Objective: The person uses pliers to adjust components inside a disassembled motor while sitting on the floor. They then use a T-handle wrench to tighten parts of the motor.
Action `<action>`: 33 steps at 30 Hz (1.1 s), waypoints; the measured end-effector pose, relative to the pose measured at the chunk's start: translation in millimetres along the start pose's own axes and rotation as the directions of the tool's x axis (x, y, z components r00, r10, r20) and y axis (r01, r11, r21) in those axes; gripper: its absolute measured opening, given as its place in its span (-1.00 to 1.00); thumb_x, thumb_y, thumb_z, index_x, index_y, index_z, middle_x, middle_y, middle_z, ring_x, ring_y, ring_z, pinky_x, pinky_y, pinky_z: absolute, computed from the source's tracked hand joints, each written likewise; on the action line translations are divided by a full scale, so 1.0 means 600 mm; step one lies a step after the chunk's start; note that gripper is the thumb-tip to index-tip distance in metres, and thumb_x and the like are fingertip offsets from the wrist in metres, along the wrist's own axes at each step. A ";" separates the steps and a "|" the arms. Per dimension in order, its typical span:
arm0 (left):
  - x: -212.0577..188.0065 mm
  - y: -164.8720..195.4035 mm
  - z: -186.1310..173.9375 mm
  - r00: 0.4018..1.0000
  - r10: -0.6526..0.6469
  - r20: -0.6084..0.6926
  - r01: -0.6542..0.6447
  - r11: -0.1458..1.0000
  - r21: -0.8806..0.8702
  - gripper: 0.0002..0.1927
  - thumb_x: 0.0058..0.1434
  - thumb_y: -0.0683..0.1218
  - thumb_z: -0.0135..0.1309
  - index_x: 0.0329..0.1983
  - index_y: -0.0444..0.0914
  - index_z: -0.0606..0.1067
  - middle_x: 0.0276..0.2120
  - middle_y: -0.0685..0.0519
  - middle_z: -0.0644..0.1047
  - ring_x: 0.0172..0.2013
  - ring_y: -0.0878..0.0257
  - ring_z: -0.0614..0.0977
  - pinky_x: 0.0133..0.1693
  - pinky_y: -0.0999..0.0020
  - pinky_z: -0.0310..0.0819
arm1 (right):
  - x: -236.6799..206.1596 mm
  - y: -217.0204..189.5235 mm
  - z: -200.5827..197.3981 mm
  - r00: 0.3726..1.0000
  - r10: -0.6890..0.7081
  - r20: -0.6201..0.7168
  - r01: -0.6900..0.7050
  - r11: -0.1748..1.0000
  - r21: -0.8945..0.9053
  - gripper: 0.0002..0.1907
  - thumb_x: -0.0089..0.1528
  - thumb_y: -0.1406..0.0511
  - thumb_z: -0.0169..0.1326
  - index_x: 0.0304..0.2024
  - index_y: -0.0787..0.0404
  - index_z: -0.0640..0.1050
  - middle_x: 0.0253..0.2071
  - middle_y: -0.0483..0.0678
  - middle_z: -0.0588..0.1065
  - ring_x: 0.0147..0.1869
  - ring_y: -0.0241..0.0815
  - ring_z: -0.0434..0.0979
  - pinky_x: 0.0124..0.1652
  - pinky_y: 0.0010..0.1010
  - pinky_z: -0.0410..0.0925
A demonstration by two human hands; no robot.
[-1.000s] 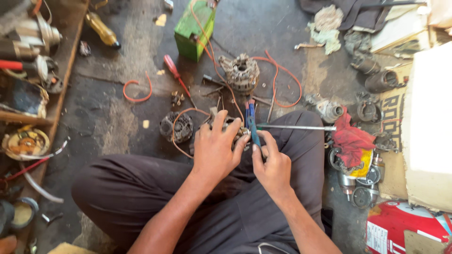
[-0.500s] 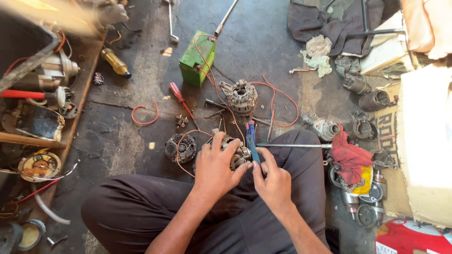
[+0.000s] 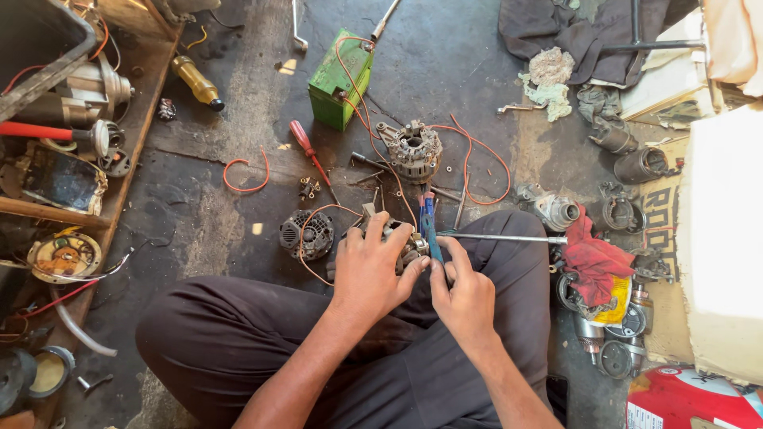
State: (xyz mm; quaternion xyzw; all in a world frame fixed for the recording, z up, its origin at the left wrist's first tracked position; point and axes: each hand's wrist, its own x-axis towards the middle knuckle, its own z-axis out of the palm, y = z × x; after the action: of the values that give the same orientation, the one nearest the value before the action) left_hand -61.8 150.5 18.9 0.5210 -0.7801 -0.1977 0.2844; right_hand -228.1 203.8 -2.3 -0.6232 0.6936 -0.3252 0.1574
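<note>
At frame centre I am watching the left hand [image 3: 367, 274] clasping a metal motor part [image 3: 404, 242], while the right hand [image 3: 463, 295] is gripping blue-handled pliers [image 3: 429, 226] against it.

Red package [image 3: 687, 401] (bottom right), lettered cardboard [image 3: 661, 213] above

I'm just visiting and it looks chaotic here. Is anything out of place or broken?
Nothing looks spilled, but parts lie scattered on the floor: an opened alternator, loose orange wire, a red screwdriver. The left hand grips a metal part; the right hand holds blue-handled pliers.
</note>
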 end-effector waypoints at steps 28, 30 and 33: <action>0.010 -0.026 0.031 0.996 0.020 -0.090 -0.011 0.995 0.101 -0.60 0.22 0.12 0.16 0.05 -0.14 0.57 0.07 -0.11 0.51 -0.20 -0.08 0.56 -0.18 -0.02 0.38 | 0.010 0.003 0.031 0.999 0.038 -0.003 -0.038 0.998 0.044 -0.66 0.28 0.36 0.11 0.12 0.19 0.49 -0.71 -0.10 0.29 -0.72 -0.24 0.25 -0.58 -0.34 0.19; 0.011 -0.025 0.031 0.996 0.020 -0.092 -0.011 0.995 0.097 -0.61 0.23 0.12 0.15 0.05 -0.14 0.57 0.07 -0.10 0.51 -0.20 -0.08 0.56 -0.18 -0.01 0.37 | 0.002 -0.001 0.025 0.999 0.031 -0.014 -0.030 0.999 0.038 -0.66 0.28 0.36 0.12 0.12 0.19 0.49 -0.71 -0.09 0.27 -0.72 -0.23 0.24 -0.59 -0.36 0.20; 0.010 -0.029 0.033 0.994 0.021 -0.103 -0.013 0.996 0.083 -0.61 0.24 0.11 0.16 0.05 -0.14 0.57 0.07 -0.09 0.51 -0.19 -0.07 0.56 -0.18 0.00 0.38 | -0.020 -0.004 0.019 0.999 0.037 -0.007 -0.037 0.999 0.033 -0.65 0.28 0.35 0.12 0.13 0.19 0.48 -0.73 -0.10 0.25 -0.73 -0.24 0.24 -0.60 -0.37 0.20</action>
State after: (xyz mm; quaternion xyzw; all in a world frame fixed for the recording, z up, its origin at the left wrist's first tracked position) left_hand -64.3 138.8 -4.8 0.5351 -0.7762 -0.1359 0.3046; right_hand -217.1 212.7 -11.4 -0.6063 0.7003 -0.3357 0.1710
